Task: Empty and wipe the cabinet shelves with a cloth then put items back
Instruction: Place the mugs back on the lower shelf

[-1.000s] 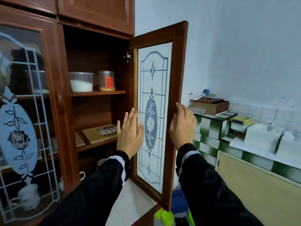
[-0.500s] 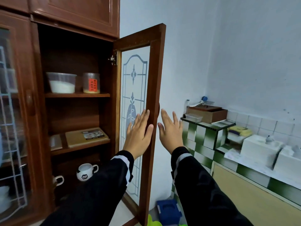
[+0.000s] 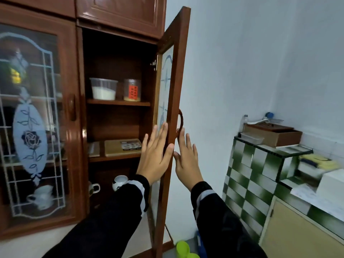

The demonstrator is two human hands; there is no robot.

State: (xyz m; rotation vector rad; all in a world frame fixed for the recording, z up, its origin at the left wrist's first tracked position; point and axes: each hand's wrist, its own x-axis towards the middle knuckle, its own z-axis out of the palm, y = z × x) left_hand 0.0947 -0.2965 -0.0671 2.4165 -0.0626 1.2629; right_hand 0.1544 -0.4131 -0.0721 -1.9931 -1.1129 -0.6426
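The wooden cabinet's right door [image 3: 175, 75] stands wide open, almost edge-on to me. My left hand [image 3: 155, 155] lies flat with straight fingers against its inner side. My right hand [image 3: 186, 157] is flat on the outer side, fingers up by the door handle [image 3: 181, 121]. On the upper shelf [image 3: 119, 103] stand a clear tub of white powder [image 3: 103, 88] and a jar with a red label [image 3: 132, 89]. A flat wooden board [image 3: 122, 147] lies on the middle shelf. Two white mugs [image 3: 120, 182] sit on the lowest level.
The cabinet's left glass door [image 3: 37, 116] is closed, with cups behind it. To the right stands a green-and-white tiled counter [image 3: 260, 161] carrying a brown box [image 3: 273, 134], a clear tray and white boxes. Green and blue objects lie on the floor [image 3: 186, 250].
The door has swung further open, from facing me to nearly edge-on. Both hands stayed flat on either side of it. The lower shelf with mugs has come into sight.
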